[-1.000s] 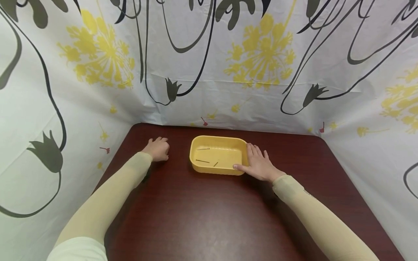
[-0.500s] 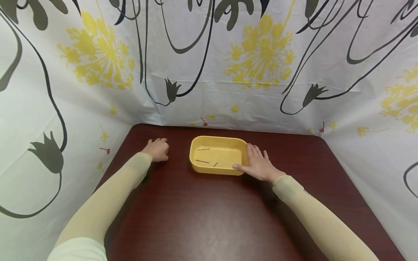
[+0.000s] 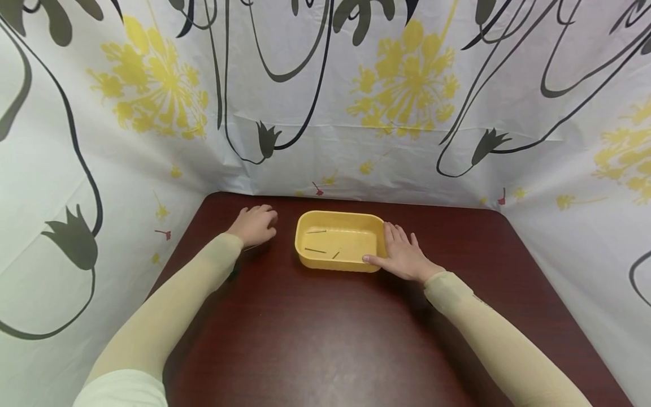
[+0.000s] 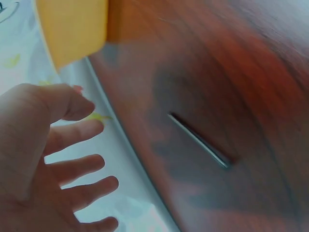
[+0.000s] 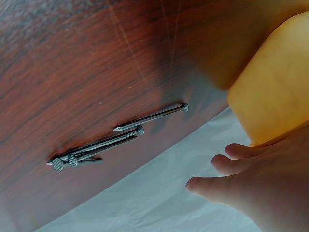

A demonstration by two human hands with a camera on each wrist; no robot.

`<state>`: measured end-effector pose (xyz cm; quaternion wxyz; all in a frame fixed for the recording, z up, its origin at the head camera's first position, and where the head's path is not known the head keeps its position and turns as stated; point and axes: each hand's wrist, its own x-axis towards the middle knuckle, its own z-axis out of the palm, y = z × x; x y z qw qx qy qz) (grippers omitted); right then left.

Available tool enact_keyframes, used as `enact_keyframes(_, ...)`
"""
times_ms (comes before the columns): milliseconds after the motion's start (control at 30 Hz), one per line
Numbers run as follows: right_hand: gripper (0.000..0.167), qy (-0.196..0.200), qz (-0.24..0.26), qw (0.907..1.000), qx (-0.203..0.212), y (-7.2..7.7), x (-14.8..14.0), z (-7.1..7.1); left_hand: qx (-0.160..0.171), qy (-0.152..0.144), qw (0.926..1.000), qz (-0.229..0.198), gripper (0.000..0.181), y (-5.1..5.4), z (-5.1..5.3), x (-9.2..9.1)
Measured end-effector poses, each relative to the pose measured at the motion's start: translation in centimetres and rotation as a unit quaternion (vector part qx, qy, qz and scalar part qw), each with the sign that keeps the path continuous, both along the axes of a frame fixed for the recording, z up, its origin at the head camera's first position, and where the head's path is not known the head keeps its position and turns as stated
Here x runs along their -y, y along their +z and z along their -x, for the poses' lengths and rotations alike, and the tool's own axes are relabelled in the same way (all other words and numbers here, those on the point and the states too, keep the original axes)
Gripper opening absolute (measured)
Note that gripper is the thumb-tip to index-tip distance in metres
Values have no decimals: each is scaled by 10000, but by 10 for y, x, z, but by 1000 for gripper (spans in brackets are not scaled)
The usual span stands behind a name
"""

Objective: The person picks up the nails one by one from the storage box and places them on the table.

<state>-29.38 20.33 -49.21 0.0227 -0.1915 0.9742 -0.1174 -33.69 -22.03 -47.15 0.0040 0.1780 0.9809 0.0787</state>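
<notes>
My left hand [image 3: 253, 226] hovers over the table left of the yellow plastic tub [image 3: 338, 265]. In the left wrist view its fingers are spread and hold nothing. A single nail [image 4: 199, 141] lies on the table past those fingertips. My right hand [image 3: 404, 258] rests against the tub's right end, fingers straight along the outer wall and thumb at the front rim. Inside the tub lie 3 thin nails, one nail [image 3: 315, 251] near the front left. The right wrist view shows several more nails [image 5: 104, 144] on the table near that hand.
The dark reddish-brown table [image 3: 315, 333] has a glossy top. White curtains [image 3: 325, 107] with grey and yellow flower prints hang behind it and at both sides. Both forearms reach in from the front.
My left hand has shifted a little to the right and back, and its fingers have lifted. A thin nail now shows on the table beneath it. The right hand and tub stay put.
</notes>
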Motion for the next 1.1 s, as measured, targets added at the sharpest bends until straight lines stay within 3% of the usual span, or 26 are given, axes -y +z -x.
enact_keyframes(233,126,25,-80,10000,6,1,0,-1,-725,-64,9962,-481,30,21,-6,-26)
enact_keyframes(467,126,8,-66,10000,59,0,-1,0,-1045,-451,9914,-648,28,36,-16,-54)
enact_keyframes(800,126,-12,-91,10000,37,-1,0,1,-835,-1000,9908,-363,33,38,-21,-76)
enact_keyframes(1100,126,-8,-33,10000,94,1,0,-1,-706,-1301,9885,-295,35,36,-23,-86)
